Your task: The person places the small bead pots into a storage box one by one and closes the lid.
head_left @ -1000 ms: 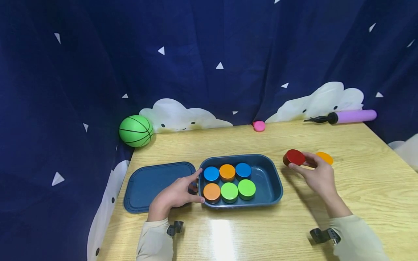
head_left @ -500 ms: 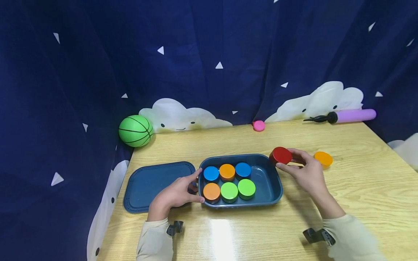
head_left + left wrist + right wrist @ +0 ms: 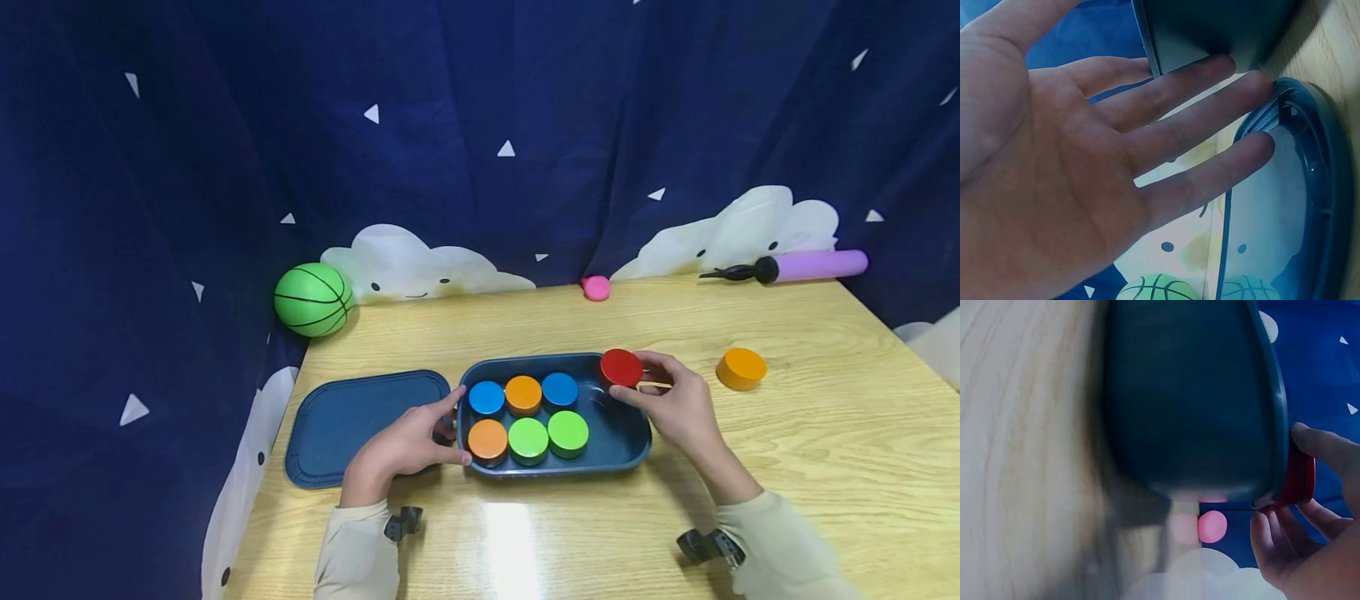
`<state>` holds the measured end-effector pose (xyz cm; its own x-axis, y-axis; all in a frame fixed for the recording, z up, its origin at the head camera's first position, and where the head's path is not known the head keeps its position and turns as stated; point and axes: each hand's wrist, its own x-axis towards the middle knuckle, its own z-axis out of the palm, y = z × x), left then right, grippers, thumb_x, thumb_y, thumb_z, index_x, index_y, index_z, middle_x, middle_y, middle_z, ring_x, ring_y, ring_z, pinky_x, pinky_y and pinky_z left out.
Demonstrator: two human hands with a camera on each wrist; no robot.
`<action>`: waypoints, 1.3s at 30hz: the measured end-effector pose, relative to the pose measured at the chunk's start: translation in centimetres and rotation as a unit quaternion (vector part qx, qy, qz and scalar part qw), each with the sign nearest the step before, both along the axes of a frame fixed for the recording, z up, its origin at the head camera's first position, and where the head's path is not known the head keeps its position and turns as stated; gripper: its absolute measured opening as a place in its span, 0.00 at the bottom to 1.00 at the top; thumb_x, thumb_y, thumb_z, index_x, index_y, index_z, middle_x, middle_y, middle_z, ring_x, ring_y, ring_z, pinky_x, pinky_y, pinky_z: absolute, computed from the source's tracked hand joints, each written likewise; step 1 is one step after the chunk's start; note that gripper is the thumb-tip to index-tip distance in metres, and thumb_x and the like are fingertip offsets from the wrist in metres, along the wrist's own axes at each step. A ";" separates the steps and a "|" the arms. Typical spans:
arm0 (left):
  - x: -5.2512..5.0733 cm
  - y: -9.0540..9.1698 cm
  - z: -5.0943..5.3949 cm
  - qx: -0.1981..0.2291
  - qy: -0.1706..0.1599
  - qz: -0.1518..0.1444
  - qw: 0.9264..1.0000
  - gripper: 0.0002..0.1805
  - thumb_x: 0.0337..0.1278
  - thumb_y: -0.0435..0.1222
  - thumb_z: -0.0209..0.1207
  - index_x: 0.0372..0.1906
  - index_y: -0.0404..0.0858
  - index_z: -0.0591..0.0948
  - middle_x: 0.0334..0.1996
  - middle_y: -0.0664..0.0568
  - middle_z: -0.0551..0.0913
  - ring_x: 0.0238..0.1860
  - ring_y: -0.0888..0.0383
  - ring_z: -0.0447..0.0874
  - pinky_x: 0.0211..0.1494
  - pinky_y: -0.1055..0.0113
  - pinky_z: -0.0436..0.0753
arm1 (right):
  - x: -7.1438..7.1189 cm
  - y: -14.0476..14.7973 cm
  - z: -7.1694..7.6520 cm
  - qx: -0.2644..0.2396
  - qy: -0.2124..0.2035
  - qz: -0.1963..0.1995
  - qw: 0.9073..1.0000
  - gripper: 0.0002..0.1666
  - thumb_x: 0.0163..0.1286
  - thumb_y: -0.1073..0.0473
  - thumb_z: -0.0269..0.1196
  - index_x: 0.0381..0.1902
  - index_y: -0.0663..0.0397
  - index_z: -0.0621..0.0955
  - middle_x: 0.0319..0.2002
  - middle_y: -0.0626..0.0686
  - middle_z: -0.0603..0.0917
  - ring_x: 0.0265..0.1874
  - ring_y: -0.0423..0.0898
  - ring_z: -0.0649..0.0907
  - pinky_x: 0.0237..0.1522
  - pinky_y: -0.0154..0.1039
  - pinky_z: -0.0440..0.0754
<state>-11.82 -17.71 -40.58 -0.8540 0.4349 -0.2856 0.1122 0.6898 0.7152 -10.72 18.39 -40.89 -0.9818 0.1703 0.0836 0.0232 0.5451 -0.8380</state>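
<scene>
In the head view my right hand pinches a red round disc between thumb and fingers, over the back right part of a dark blue box. The right wrist view shows the red disc partly behind the box's rim. My left hand rests at the box's left end, index finger and thumb on its rim. Its other fingers extend fairly straight in the left wrist view. Inside the box stand two blue discs, two orange discs and two green discs.
Left of the box lies a dark blue lid, partly under my left hand. Another orange disc sits on the table to the right. At the back are a green ball, a pink round object and a purple hand pump.
My right hand has carried the red disc leftward from beside the box to over its back right part. The orange disc on the table has come into fuller view. My left hand stays put.
</scene>
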 end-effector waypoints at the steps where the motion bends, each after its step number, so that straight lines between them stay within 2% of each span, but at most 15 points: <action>1: 0.0 0.0 0.0 0.000 0.000 0.000 1.000 0.56 0.51 0.42 0.76 0.81 0.48 0.55 0.65 0.44 0.77 0.56 0.50 0.84 0.64 0.48 0.77 | 0.0 -0.1 -0.1 0.002 0.000 0.000 1.000 0.42 0.59 0.49 0.77 0.66 0.62 0.75 0.59 0.65 0.81 0.52 0.59 0.82 0.39 0.14 0.76; 6: 0.0 0.1 0.1 0.003 -0.001 -0.001 1.000 0.56 0.51 0.42 0.76 0.81 0.47 0.55 0.66 0.44 0.77 0.56 0.50 0.84 0.65 0.48 0.77 | -0.3 -0.4 -0.7 0.023 0.001 0.000 1.000 0.41 0.58 0.49 0.77 0.65 0.61 0.76 0.59 0.64 0.81 0.54 0.58 0.81 0.39 0.13 0.73; 8: 0.0 0.1 0.1 0.002 -0.001 -0.001 1.000 0.56 0.51 0.42 0.76 0.81 0.47 0.55 0.66 0.44 0.77 0.56 0.50 0.84 0.65 0.47 0.77 | -0.4 -0.4 -1.0 0.034 -0.003 0.002 0.999 0.41 0.59 0.49 0.77 0.66 0.60 0.76 0.60 0.64 0.80 0.54 0.58 0.80 0.41 0.16 0.74; 10: 0.0 0.1 0.2 0.001 -0.001 -0.002 1.000 0.56 0.51 0.42 0.76 0.81 0.47 0.55 0.65 0.44 0.77 0.56 0.49 0.84 0.65 0.47 0.77 | -0.4 -0.5 -1.3 0.043 -0.009 0.005 0.999 0.41 0.59 0.49 0.77 0.65 0.60 0.77 0.61 0.63 0.80 0.55 0.58 0.80 0.46 0.24 0.79; 12: 0.0 0.1 0.2 0.000 0.000 -0.004 1.000 0.56 0.51 0.42 0.76 0.81 0.47 0.55 0.65 0.44 0.77 0.56 0.50 0.84 0.65 0.47 0.77 | -0.5 -0.5 -1.6 0.046 -0.018 0.009 0.999 0.40 0.59 0.50 0.77 0.65 0.60 0.77 0.62 0.64 0.78 0.57 0.60 0.79 0.52 0.38 0.83; 14: 0.0 0.1 0.2 0.000 0.000 -0.005 1.000 0.56 0.51 0.42 0.76 0.81 0.46 0.55 0.65 0.44 0.77 0.56 0.50 0.84 0.65 0.47 0.77 | -0.5 -0.6 -1.9 0.049 -0.027 0.014 0.998 0.40 0.59 0.51 0.77 0.66 0.60 0.77 0.63 0.65 0.76 0.58 0.62 0.78 0.56 0.52 0.83; 16: 0.0 0.1 0.2 0.001 0.001 -0.006 1.000 0.56 0.51 0.42 0.75 0.81 0.46 0.55 0.65 0.44 0.77 0.55 0.50 0.84 0.65 0.47 0.77 | -0.6 -0.7 -2.2 0.048 -0.036 0.018 0.998 0.40 0.59 0.52 0.77 0.66 0.60 0.77 0.64 0.66 0.76 0.60 0.65 0.77 0.59 0.59 0.80; 18: 0.0 0.1 0.2 0.002 0.002 -0.007 1.000 0.56 0.51 0.41 0.75 0.81 0.46 0.55 0.66 0.43 0.77 0.56 0.50 0.84 0.65 0.47 0.77 | -0.6 -0.8 -2.5 0.053 -0.038 0.020 0.998 0.40 0.58 0.53 0.77 0.66 0.59 0.77 0.65 0.67 0.76 0.61 0.65 0.76 0.60 0.60 0.78; 21: 0.0 0.1 0.2 0.003 0.002 -0.009 1.000 0.56 0.51 0.41 0.75 0.81 0.46 0.55 0.66 0.43 0.76 0.56 0.49 0.84 0.65 0.47 0.77 | -0.6 -1.0 -2.8 0.065 -0.017 0.024 0.997 0.39 0.56 0.56 0.78 0.64 0.60 0.79 0.63 0.67 0.78 0.59 0.66 0.77 0.60 0.61 0.77; 26: 0.0 0.1 0.1 0.004 0.003 -0.008 1.000 0.56 0.51 0.41 0.75 0.81 0.46 0.54 0.66 0.43 0.76 0.56 0.49 0.84 0.65 0.47 0.77 | -0.8 -1.4 -3.1 0.123 0.013 0.037 0.992 0.37 0.55 0.60 0.78 0.62 0.63 0.80 0.59 0.69 0.80 0.58 0.66 0.78 0.59 0.63 0.77; 31: 0.0 0.0 0.0 0.004 0.002 -0.007 1.000 0.56 0.51 0.42 0.75 0.81 0.46 0.54 0.66 0.43 0.77 0.56 0.49 0.84 0.65 0.47 0.77 | -1.0 -1.8 -3.0 0.170 0.005 0.042 0.984 0.36 0.55 0.60 0.78 0.61 0.65 0.80 0.57 0.70 0.80 0.56 0.67 0.77 0.58 0.63 0.77; 39: 0.0 0.0 0.0 0.002 0.000 -0.006 1.000 0.56 0.51 0.42 0.75 0.81 0.46 0.54 0.65 0.43 0.77 0.57 0.49 0.84 0.65 0.47 0.77 | -1.1 -2.3 -3.1 0.206 0.008 0.036 0.978 0.36 0.53 0.58 0.79 0.58 0.69 0.81 0.50 0.71 0.80 0.48 0.65 0.80 0.50 0.60 0.79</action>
